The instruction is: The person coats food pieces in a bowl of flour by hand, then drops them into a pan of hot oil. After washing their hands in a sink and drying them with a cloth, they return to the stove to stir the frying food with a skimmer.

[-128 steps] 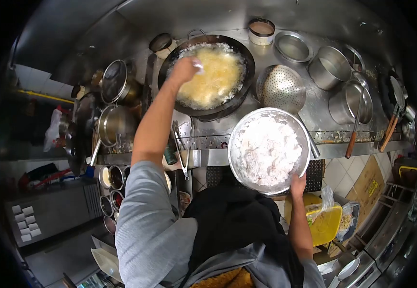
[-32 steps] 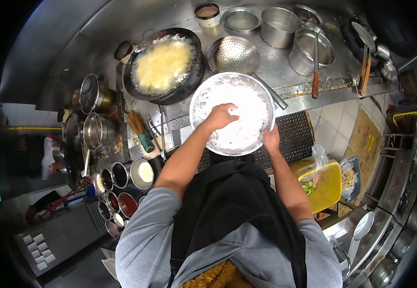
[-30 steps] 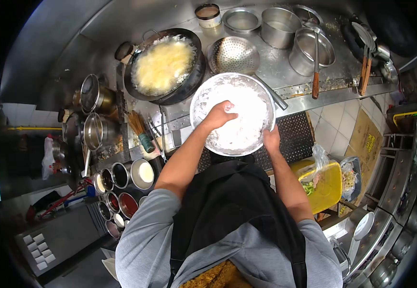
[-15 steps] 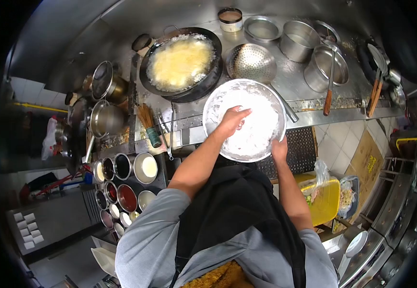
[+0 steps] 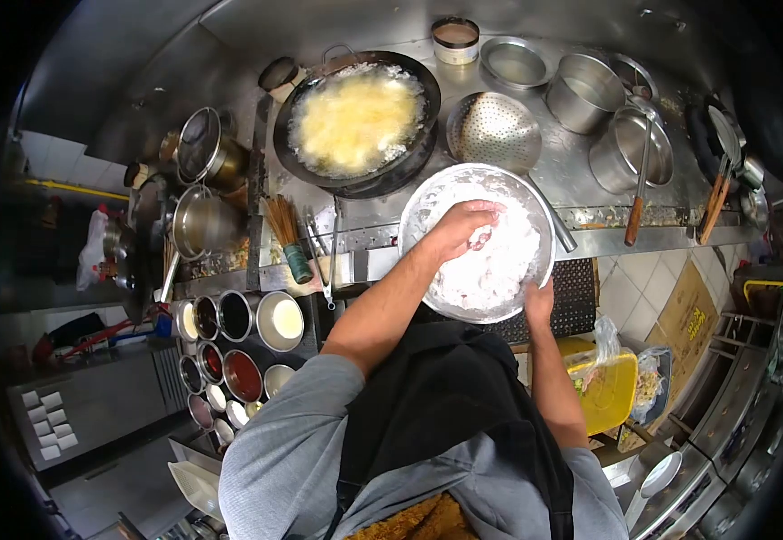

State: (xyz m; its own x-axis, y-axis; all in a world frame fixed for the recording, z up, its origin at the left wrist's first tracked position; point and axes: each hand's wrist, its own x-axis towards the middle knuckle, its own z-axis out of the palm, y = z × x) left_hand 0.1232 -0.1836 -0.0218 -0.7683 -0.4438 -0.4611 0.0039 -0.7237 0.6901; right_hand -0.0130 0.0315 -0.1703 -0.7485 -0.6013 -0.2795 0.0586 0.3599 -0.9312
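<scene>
A round metal bowl point(image 5: 414, 279) of white powder, which looks like flour, is in front of me at the stove's edge. My right hand point(image 5: 538, 301) grips its lower right rim. Inside the bowl my left hand point(image 5: 469, 230) is over the white powder point(image 5: 508, 261), its fingers curled and dusted white. Whatever those fingers hold, if anything, is hidden. Just beyond the bowl lies a perforated strainer point(image 5: 495, 135), its handle passing beside the rim. To the upper left, a black wok point(image 5: 288, 166) contains bubbling oil and a pale yellow frying mass point(image 5: 355, 121).
Pots point(image 5: 587, 94) and a ladle point(image 5: 641, 189) occupy the right of the stove. A bamboo brush point(image 5: 289, 238) and tongs point(image 5: 326, 261) lie left of the bowl. Several sauce containers point(image 5: 244, 373) stand lower left. A yellow bin point(image 5: 609, 396) is at lower right.
The view has shifted, so the stove and bowl appear slightly lower and to the right. My left hand's fingers have changed position over the powder; my right hand still grips the rim.
</scene>
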